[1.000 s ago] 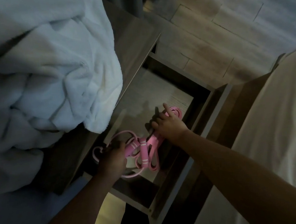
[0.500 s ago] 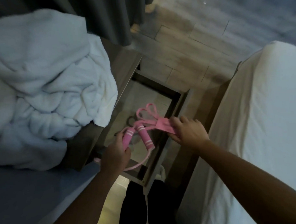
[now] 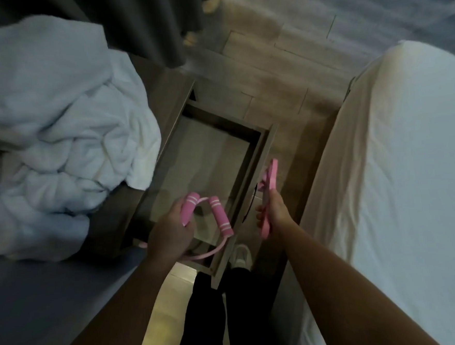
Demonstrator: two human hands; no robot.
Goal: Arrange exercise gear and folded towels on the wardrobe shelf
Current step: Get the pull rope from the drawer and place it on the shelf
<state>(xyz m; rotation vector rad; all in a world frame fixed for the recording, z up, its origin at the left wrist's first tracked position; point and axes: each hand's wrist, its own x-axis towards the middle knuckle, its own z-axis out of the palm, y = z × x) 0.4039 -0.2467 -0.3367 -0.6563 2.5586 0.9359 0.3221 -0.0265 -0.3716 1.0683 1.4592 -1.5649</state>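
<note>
1. The pink gear is coming apart. A second ago it was one tangle down in the drawer point(image 3: 262, 153), and now it is hanging above it in two lots.
2. The left grip point(image 3: 171, 232) is curling round one handle of the skipping rope point(image 3: 221, 216) (the other handle is dangling free).
3. The right grip point(image 3: 273, 213) is pinching the resistance band point(image 3: 272, 174), apart from the rope.
4. The gear is looking ready for the shelf, though the towels point(image 3: 56, 130) are lying unfolded on the surface point(image 3: 162, 101).

Dim light lay over a wood-plank floor point(image 3: 280, 61); a dark curtain point(image 3: 143, 22) hung beyond the open drawer point(image 3: 208, 152), a white mattress point(image 3: 395, 160) just beside.
</note>
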